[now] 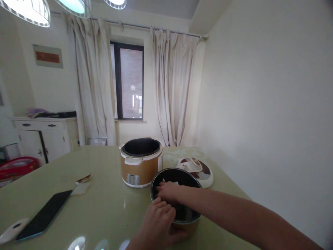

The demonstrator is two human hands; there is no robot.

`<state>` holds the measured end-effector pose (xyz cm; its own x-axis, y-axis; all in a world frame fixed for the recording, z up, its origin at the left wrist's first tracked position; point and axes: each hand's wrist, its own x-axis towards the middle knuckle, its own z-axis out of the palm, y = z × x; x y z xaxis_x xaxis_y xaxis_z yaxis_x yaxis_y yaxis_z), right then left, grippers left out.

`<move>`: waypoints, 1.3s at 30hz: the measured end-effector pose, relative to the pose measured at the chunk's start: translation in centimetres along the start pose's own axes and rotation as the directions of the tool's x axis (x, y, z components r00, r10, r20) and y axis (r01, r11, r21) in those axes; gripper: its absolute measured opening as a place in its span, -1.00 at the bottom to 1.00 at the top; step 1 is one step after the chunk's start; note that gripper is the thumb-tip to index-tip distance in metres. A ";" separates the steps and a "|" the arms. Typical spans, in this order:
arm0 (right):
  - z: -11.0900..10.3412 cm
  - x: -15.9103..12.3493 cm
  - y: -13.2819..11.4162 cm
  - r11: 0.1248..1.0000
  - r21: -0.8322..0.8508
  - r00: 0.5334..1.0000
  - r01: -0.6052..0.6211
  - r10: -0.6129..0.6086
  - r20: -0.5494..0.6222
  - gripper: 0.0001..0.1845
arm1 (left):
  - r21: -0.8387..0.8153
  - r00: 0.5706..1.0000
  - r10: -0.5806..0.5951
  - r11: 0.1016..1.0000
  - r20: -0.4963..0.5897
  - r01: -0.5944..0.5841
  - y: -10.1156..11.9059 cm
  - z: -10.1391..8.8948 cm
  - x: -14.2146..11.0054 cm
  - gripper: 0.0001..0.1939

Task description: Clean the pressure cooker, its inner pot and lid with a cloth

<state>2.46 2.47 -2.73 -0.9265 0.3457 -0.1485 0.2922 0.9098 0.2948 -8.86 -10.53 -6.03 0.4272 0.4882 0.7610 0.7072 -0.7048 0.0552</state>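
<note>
A round pot [186, 227] with a dark inside and a brownish outer wall is at the near edge of the table in the head view. My left hand [161, 220] grips its near-left rim, fingers curled over the edge and thumb against the outer wall. Reaching in from the right, my right hand [168, 191] is down inside the pot. White edges of a thin cloth or tissue [176, 183] show beside its fingers, which press toward the inner wall. The fingertips are partly hidden.
Behind the pot stand an orange-brown cooker body [145, 170] with a dark opening and a white-and-brown lid [206, 173]. To the left lie a dark flat tablet-like object [47, 213], a white rounded object [14, 230] and a small packet [83, 178]. A wall [260, 104] rises at right.
</note>
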 end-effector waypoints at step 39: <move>-1.6 -3.1 -1.1 0.913 0.407 0.956 -0.021 -0.101 0.277 -0.86 | 0.070 0.977 0.026 0.997 0.210 -0.042 -0.9 -2.2 0.5 -0.44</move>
<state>4.62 0.02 -1.06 -0.8493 0.3017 -0.4331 0.3829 0.9169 -0.1121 -10.49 -10.78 -4.27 0.5543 0.5670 0.6093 0.7267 -0.6866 -0.0221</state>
